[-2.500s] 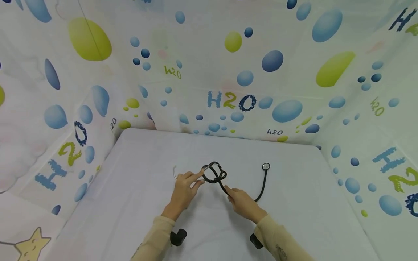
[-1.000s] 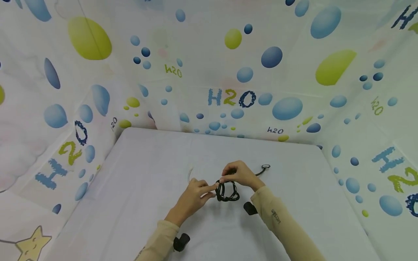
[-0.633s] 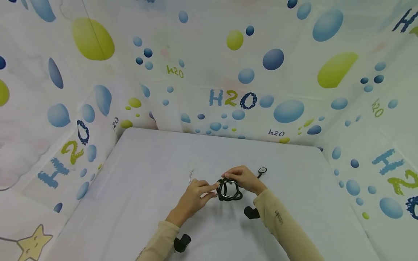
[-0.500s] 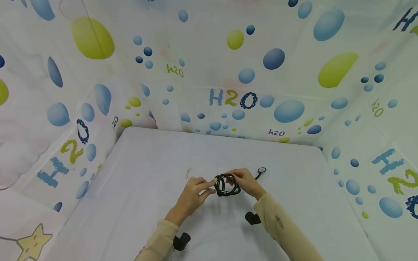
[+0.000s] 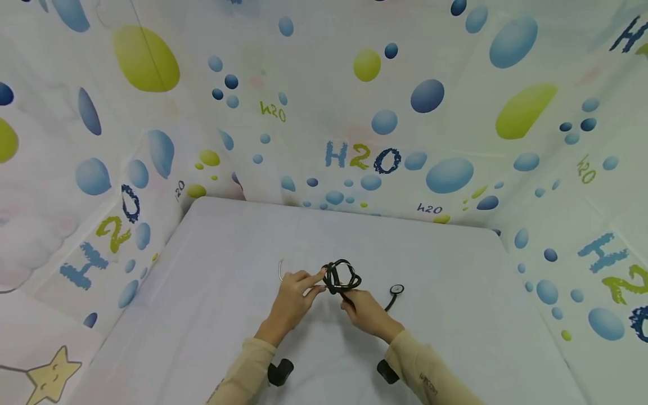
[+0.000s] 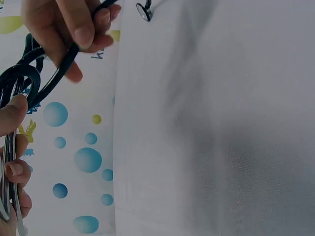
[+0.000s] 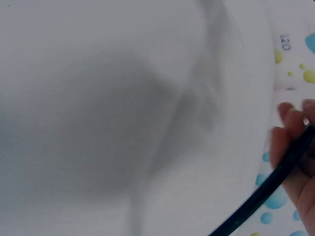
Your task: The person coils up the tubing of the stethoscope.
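Observation:
A stethoscope with black tubing [image 5: 332, 281] is held above the white table, its tubing wound in several loops round its metal ear tubes [image 5: 280, 270]. My left hand [image 5: 292, 299] pinches the ear tubes and the left side of the coil; in the left wrist view its fingers wrap the metal tubes. Just below the coil on its right, my right hand [image 5: 370, 314] grips the free length of tubing, which the right wrist view shows as a dark tube [image 7: 266, 189] across the fingers. Beyond that hand, the round chest piece [image 5: 397, 289] hangs at the tubing's end.
The table [image 5: 228, 242] has a white cover. Behind and beside it stand white cloth walls [image 5: 314, 67] printed with blue and green bubbles and "H2O". Black devices [image 5: 280, 372] sit at both wrists, below the beige sleeves [image 5: 425, 371].
My right hand has passed over the far side of the coil and come back to its near side, adding tubing to the loops. The chest piece is drawn closer; the left hand keeps its grip.

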Motion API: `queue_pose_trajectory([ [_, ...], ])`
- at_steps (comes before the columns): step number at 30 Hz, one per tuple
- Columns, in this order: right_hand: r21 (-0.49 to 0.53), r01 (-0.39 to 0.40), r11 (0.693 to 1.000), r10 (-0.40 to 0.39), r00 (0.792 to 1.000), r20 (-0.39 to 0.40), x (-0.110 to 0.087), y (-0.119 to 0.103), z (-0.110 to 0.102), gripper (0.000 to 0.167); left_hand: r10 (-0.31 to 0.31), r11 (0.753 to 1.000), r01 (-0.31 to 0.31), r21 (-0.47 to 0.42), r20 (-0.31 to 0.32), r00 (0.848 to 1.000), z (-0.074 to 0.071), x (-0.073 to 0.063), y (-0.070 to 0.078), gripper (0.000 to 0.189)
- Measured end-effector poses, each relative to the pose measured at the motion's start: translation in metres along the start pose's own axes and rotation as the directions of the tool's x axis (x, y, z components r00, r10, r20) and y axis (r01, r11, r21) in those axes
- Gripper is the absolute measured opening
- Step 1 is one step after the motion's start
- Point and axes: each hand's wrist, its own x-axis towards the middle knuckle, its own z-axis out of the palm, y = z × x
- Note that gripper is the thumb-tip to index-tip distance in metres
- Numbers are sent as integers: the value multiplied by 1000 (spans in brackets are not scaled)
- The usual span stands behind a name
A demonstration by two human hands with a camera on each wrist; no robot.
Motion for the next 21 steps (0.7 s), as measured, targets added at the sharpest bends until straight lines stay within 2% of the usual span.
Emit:
queue_pose_trajectory([
  [3,-82,-47,996,50,998,32,0,-9,-4,5,23,999,-23,38,-7,1000,0,-1,-3,42],
  [6,-119,-105,987,113,991,64,0,-21,-8,17,11,998,-11,63,3,1000,1,-3,-6,41],
  [9,-148,-120,982,138,984,113,-2,-34,-11,22,-31,997,29,68,30,999,2,-4,-6,41],
  [11,-174,-110,979,136,981,141,-1,-41,-11,19,-56,996,53,70,42,998,2,-5,-5,41],
  [14,-247,-76,966,113,984,139,0,-47,-12,12,-62,995,58,85,46,997,2,-4,-4,41],
  [17,-337,-41,941,89,988,126,2,-51,-15,6,-45,992,39,118,53,998,3,-5,-4,40],
  [21,-446,27,895,47,987,154,8,-55,-28,9,-26,987,10,162,95,995,5,-6,-4,40],
])
